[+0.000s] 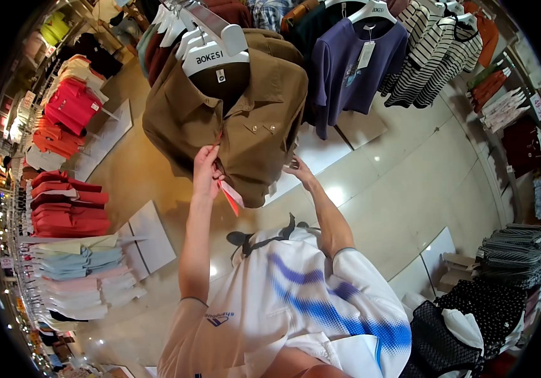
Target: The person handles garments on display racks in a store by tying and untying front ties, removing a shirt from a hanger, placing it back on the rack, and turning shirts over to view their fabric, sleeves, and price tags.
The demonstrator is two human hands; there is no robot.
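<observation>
A brown collared shirt (255,148) hangs on a white hanger (210,60) marked BOKESI, at the front end of a rack. My left hand (206,171) is pinched closed on the shirt's front edge, below the open neck. Under its fingers hangs a pink and red tag (231,196). At the shirt's right side, my right hand (301,172) has its fingers curled at the edge, around the sleeve end; the fingertips are partly hidden there.
A purple top (358,69) with a white tag (365,55) and striped tops (431,60) hang to the right. Red garments (69,211) and pale folded-over clothes (81,264) line the left wall. Dark dotted clothing (484,315) hangs at lower right. White platforms (148,239) stand on the floor.
</observation>
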